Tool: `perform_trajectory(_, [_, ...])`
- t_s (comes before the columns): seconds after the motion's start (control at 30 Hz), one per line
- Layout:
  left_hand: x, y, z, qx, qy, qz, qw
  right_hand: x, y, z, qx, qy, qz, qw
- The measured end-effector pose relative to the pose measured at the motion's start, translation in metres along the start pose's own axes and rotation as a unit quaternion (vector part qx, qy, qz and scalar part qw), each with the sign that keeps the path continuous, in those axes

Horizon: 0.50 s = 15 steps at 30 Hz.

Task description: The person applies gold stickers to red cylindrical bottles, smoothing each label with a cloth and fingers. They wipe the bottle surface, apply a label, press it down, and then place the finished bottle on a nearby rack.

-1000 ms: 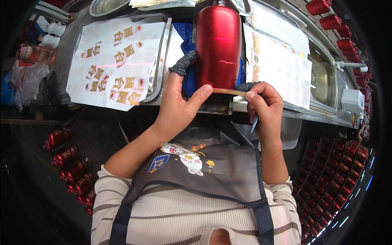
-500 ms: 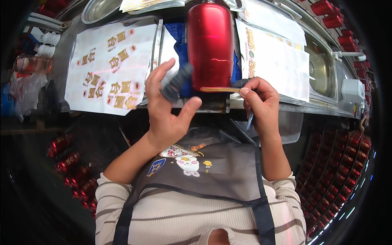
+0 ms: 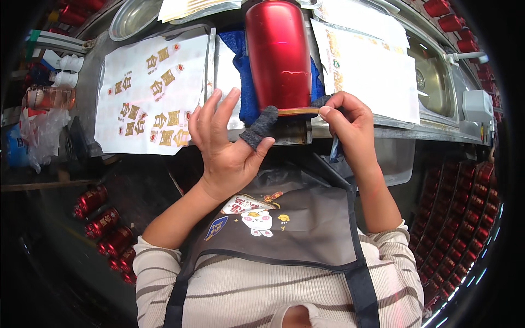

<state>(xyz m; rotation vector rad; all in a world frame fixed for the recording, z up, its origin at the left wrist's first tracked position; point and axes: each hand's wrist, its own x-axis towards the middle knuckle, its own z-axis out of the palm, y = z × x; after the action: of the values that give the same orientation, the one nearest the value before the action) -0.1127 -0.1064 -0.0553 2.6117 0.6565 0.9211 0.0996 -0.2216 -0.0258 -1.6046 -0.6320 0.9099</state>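
Below the red cylinder (image 3: 279, 54), left hand (image 3: 227, 150) open

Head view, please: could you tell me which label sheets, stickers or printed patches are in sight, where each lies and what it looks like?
Sticker sheet: flat on the metal counter's left, white with gold squares and small red dots.
Printed sheet: right of the red bottle, white, gold-edged.
Gold strip: at the bottle's near end, under the right hand.
Apron patch: cartoon prints on the grey apron's chest.
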Motion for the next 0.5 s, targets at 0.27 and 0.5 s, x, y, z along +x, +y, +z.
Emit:
perform_trajectory(0.27, [0.044,0.010,-0.016,0.020,-0.054,0.122,0.991,0.004,0.005,-0.001,-0.013,-0.009,-0.011,1.000])
perform_trajectory(0.5, [0.060,0.012,0.024,-0.020,-0.018,0.086,0.996,0.006,0.000,-0.003,-0.106,-0.045,-0.050,0.992])
